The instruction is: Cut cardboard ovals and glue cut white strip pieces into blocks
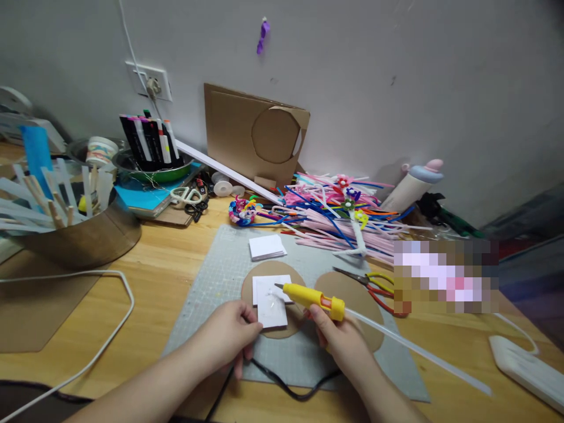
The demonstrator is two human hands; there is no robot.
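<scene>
My right hand (342, 341) is closed around a yellow hot glue gun (314, 298), its nozzle pointing left over small white paper squares (271, 296). A clear glue stick (418, 351) sticks out of the gun's back toward the right. The squares lie on a round cardboard disc (252, 281) on a grey cutting mat (220, 276). My left hand (231, 333) is curled, fingertips pinching the lower left edge of the white squares. A second cardboard disc (352, 296) lies under the gun to the right.
A stack of white paper squares (267, 247) lies further back on the mat. Red-and-yellow pliers (372, 283) rest on the right disc. Coloured pipe cleaners (335, 211), a cardboard sheet (253, 132), markers (150, 141), scissors (187, 197) and a power strip (526, 370) surround the mat. Cables run along the front edge.
</scene>
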